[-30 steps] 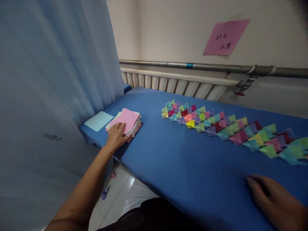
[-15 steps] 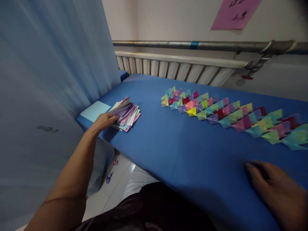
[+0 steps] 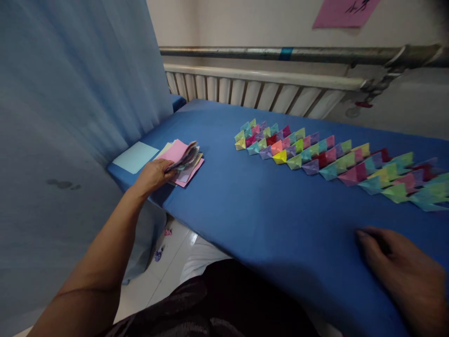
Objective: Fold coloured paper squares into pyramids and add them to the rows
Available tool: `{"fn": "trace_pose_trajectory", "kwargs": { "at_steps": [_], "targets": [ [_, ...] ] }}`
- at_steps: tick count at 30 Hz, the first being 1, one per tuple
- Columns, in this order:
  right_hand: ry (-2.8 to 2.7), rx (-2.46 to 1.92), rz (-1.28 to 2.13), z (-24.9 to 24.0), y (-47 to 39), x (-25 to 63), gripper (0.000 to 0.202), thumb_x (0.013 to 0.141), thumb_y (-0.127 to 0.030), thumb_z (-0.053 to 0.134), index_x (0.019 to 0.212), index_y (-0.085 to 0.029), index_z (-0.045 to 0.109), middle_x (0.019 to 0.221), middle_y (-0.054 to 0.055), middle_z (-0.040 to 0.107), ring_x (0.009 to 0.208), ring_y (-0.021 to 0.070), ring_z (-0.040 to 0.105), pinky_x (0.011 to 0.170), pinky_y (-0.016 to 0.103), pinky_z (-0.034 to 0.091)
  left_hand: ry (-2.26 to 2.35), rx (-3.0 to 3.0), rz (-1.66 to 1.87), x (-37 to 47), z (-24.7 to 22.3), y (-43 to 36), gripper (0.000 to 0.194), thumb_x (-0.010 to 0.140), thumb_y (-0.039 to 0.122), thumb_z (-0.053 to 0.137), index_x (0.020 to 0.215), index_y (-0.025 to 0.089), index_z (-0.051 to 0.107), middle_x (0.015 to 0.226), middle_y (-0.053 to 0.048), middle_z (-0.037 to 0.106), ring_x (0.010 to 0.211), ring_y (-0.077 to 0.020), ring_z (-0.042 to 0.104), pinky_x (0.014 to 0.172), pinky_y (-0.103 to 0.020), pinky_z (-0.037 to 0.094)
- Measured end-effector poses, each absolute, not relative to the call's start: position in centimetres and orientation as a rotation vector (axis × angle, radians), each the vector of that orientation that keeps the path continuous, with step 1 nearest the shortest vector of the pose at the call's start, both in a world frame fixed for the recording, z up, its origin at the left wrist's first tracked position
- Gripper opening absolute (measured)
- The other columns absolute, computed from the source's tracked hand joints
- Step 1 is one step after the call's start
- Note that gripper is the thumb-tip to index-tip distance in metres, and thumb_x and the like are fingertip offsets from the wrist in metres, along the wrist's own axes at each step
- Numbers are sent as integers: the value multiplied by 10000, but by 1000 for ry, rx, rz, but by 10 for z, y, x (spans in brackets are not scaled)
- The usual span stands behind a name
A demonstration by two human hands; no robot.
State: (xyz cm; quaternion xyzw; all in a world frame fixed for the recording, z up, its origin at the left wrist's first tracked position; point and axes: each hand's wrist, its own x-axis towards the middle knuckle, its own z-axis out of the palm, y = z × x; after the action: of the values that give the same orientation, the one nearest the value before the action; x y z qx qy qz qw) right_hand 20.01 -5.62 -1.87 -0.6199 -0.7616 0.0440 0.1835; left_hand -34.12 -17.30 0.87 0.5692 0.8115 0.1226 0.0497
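My left hand grips the edge of a bundle of coloured paper sheets, thumb on one side. A pink sheet is uppermost and the far edges curl up. More pink, lilac and yellow sheets lie just under it on the blue-covered surface. A pale blue sheet lies flat to the left of the hand. My right hand rests on the blue cover at the lower right, loosely curled, with nothing visible in it. Beyond it stand rows of folded paper pieces in many colours.
A blue curtain hangs along the left side. Behind the surface are a radiator, a metal pipe and a valve. A pink note is on the wall. Small paper scraps lie on the floor.
My left hand has tipped the paper bundle over, so a pink face now shows on top instead of fanned edges. My right hand stays in about the same place. The view has tilted slightly down.
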Motion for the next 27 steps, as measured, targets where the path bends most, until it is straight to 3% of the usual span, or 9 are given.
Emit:
{"fn": "trace_pose_trajectory", "kwargs": {
  "at_steps": [5,9,14,21,27],
  "targets": [
    [-2096,-1871,257,-16,-55,197,377,696,-552,385,815,-240,560,969,153,708,888,337,672,806,447,510,2515,1487,568,-352,14,-176,471,795,578,467,938,196,703,807,-28,681,760,-225,608,668,-292,444],
    [-2077,-1833,265,-22,-52,200,363,696,-555,401,818,-258,570,939,125,714,879,333,670,788,444,509,2489,1316,692,-360,17,-180,545,727,697,504,754,181,678,635,-3,602,671,-194,550,588,-271,415],
    [-2054,-1916,331,-20,-52,199,385,669,-553,396,831,-255,579,971,141,714,901,348,666,798,456,502,2407,1240,812,-367,14,-183,610,694,759,549,788,173,688,671,-6,629,691,-193,563,629,-280,439],
    [-2037,-1954,340,-23,-46,203,372,650,-543,399,826,-257,562,948,132,702,883,329,659,794,449,504,2336,1220,913,-368,11,-183,637,710,789,488,776,188,691,778,-60,706,873,-260,620,746,-325,509],
    [-2042,-1913,324,-37,-39,212,408,628,-571,392,817,-256,572,936,135,705,892,333,665,810,455,509,2373,1258,916,-359,19,-183,613,713,759,473,802,191,685,894,-65,725,951,-272,630,845,-355,521]
  ]
}}
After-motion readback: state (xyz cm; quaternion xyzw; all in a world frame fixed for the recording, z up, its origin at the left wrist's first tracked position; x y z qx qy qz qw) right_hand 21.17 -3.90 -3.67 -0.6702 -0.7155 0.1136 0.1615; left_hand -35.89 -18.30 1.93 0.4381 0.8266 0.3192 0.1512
